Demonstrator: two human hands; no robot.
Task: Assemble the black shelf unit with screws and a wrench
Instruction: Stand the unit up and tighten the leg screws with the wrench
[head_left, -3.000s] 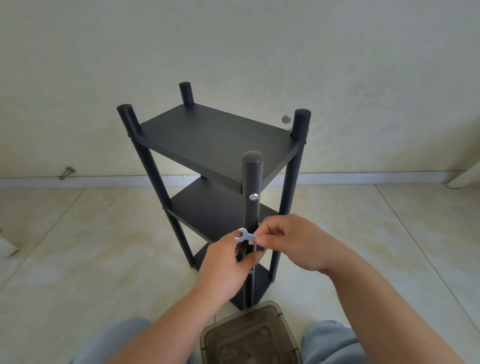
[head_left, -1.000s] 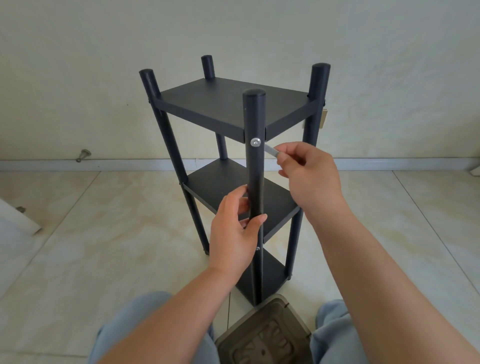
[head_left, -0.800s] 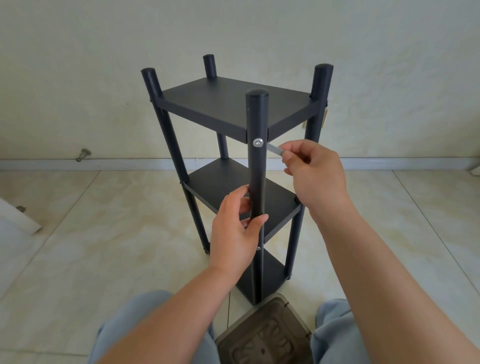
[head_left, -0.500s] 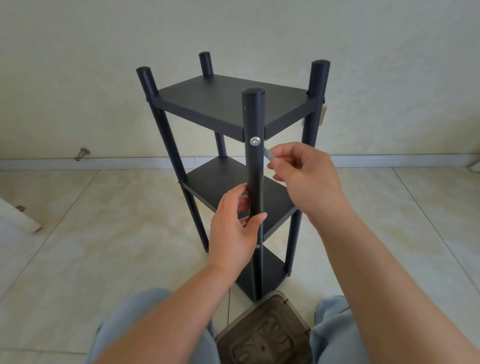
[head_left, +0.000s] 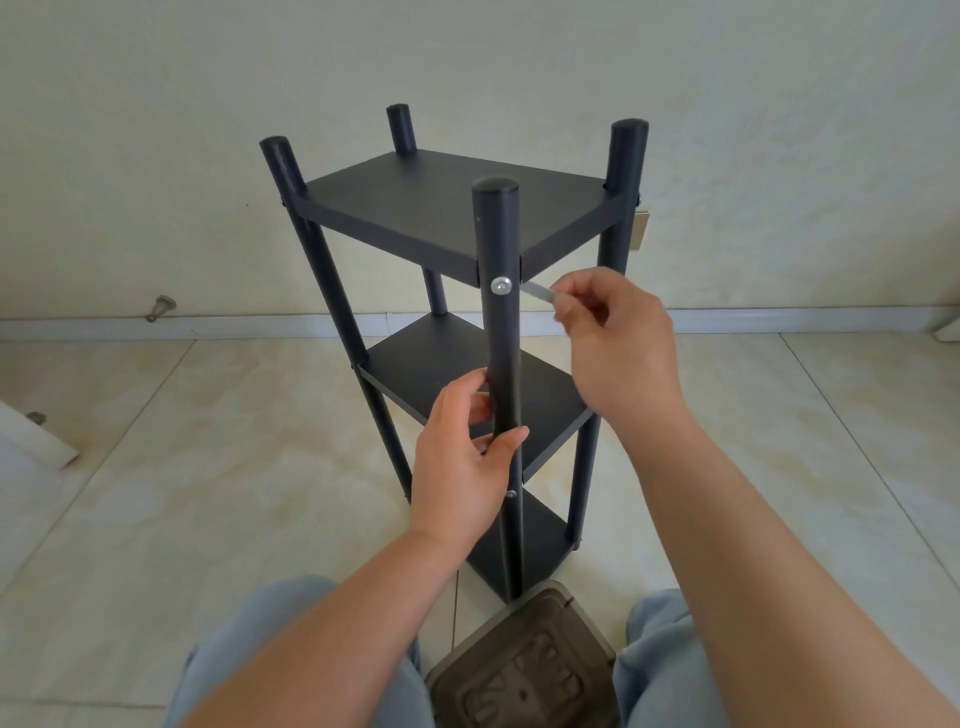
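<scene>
1. The black shelf unit stands upright on the tiled floor in the middle of the frame, with 3 shelves and 4 round posts
2. The nearest post runs down the centre of the frame; a silver screw sits in it level with the top shelf's front corner
3. The left hand is wrapped around that nearest post at the height of the middle shelf, thumb on the right side of the post and fingers curled behind it
4. The right hand, right of centre, pinches a small flat silver wrench between thumb and fingertips; the free end of the wrench points left toward the screw and ends just beside the post, and I cannot tell whether it touches the post
5. A second, smaller screw shows lower on the same post, just below the left hand
6. A brown plastic box lies at the bottom centre of the frame, between the person's knees in light blue trousers
7. A pale wall fills the upper half of the frame, with a white skirting board along its foot
</scene>
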